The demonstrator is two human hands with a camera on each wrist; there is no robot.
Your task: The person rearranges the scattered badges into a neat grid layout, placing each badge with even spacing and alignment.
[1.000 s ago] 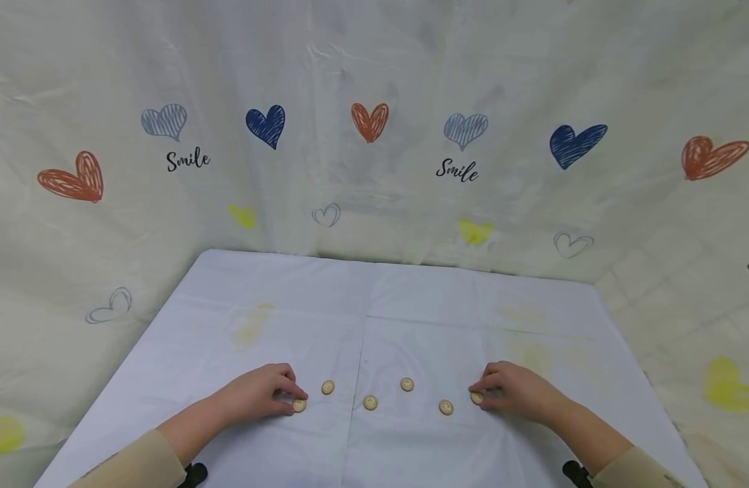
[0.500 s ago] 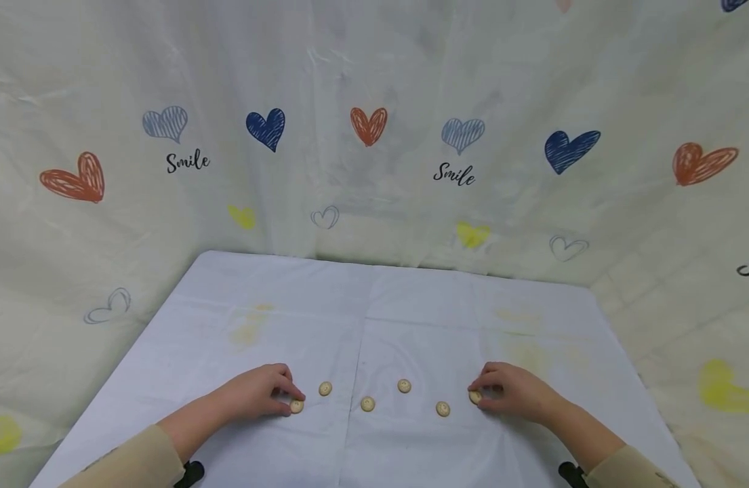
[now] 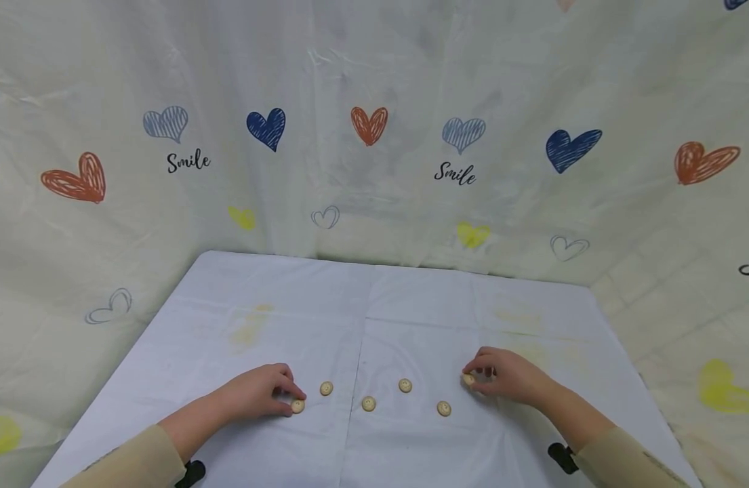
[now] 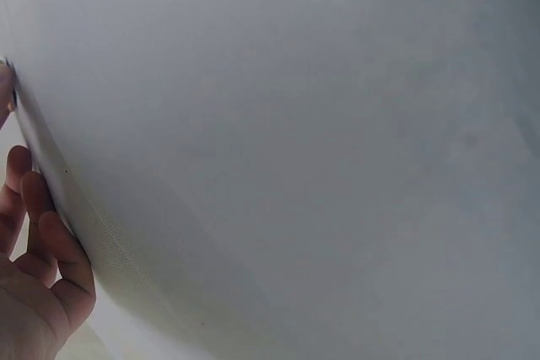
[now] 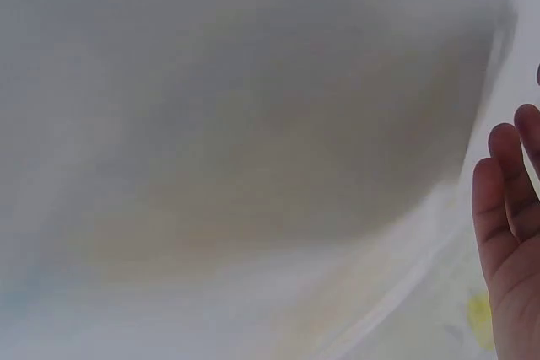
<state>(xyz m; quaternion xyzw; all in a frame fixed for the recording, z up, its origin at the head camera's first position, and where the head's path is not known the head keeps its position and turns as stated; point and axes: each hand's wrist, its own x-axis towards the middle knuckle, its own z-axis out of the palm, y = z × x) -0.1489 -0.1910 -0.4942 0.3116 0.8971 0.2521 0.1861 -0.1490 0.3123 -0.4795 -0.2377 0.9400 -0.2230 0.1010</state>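
Observation:
In the head view, my left hand (image 3: 264,393) pinches a round wooden button (image 3: 297,406) between thumb and fingertips, low on the white tabletop. On the other side, my right hand (image 3: 511,376) holds a second button (image 3: 468,379) the same way, at its fingertips. Between the hands lie several more light wooden buttons: one (image 3: 327,388) close to the left hand, one (image 3: 369,404) near the middle, one (image 3: 405,385) farther back and one (image 3: 444,409) nearest the right hand. Both wrist views catch only part of each hand's fingers, and no button clearly shows there.
A white cloth (image 3: 374,291) with fold lines covers the table. Behind and beside it hangs a pale curtain (image 3: 325,68) printed with hearts and the word Smile. Dark wrist gear (image 3: 191,473) shows at the sleeves.
My right hand has moved up and slightly left in the head view, carrying its button along. The left hand and the other buttons keep their places, apart from slight camera motion.

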